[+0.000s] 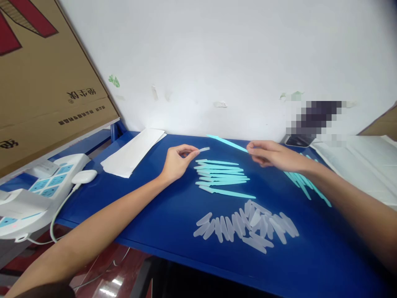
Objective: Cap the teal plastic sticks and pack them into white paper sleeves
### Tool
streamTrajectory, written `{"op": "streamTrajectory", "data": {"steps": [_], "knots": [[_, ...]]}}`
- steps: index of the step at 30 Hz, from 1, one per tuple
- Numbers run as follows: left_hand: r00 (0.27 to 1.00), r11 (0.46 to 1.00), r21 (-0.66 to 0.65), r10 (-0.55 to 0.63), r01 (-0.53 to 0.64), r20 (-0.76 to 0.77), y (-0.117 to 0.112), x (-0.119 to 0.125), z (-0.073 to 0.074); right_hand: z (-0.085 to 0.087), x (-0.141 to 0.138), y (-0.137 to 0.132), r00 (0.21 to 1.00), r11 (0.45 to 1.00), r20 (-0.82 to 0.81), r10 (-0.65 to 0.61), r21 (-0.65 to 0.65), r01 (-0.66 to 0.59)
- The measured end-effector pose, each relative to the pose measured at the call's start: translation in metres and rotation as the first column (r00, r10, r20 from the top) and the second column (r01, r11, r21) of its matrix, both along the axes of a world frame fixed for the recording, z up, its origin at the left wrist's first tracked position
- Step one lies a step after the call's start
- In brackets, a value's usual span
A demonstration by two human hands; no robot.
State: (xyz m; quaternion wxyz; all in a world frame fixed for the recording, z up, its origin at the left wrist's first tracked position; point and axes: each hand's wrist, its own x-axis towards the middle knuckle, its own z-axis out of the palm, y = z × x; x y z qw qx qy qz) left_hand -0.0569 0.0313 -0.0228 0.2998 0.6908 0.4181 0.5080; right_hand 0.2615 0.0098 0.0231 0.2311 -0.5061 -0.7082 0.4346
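My left hand (180, 162) pinches a clear plastic blade cap (204, 149) between thumb and fingertips, its free end pointing right. My right hand (266, 154) grips the handle end of a turquoise eyebrow razor (231, 143), whose head points left toward the back wall. A gap separates cap and razor. Below and between the hands lies a row of turquoise razors (223, 180), their heads to the left. Closer to me a loose spread of translucent caps (238, 223) lies on the blue table (161, 219). More turquoise razors (302, 184) lie partly hidden under my right forearm.
White paper sheets (133, 151) lie at the back left. Left of the table are a power strip (58, 178) with a white plug and cable, and a large cardboard box (56, 82). At the back right stand a pixelated dark device (299, 140) and a pale plastic-like sheet (356, 165).
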Motion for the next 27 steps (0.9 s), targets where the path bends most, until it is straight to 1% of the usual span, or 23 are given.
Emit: {"op": "streamTrajectory", "data": {"steps": [2, 4, 8, 12, 19, 27], "knots": [[0.996, 0.998, -0.068, 0.011, -0.005, 0.09, 0.0067, -0.0033, -0.0026, 0.002, 0.0001, -0.0013, 1.0, 1.0, -0.011, 0.026, -0.017, -0.026], [0.989, 0.993, -0.118, 0.025, -0.008, 0.143, 0.0098, -0.0049, -0.0044, 0.0019, 0.0012, -0.0018, 0.998, 0.999, 0.018, 0.052, -0.012, -0.052], [0.987, 0.984, -0.179, 0.033, -0.004, 0.159, 0.0099, -0.0047, -0.0059, -0.0017, 0.0054, -0.0011, 0.991, 0.994, 0.08, 0.108, 0.001, -0.109], [0.99, 0.983, -0.184, 0.036, -0.01, 0.137, 0.0096, -0.0047, -0.0066, -0.0032, 0.0084, 0.0004, 0.988, 0.992, 0.098, 0.123, -0.003, -0.123], [0.994, 0.984, -0.18, 0.031, -0.013, 0.101, 0.0104, -0.0052, -0.0071, 0.0003, 0.0059, -0.0016, 0.986, 0.992, 0.111, 0.122, 0.013, -0.124], [0.991, 0.981, -0.189, 0.066, -0.043, 0.12, 0.0104, -0.0047, -0.0056, -0.0014, 0.0064, -0.0005, 0.988, 0.992, 0.087, 0.128, -0.009, -0.128]]}}
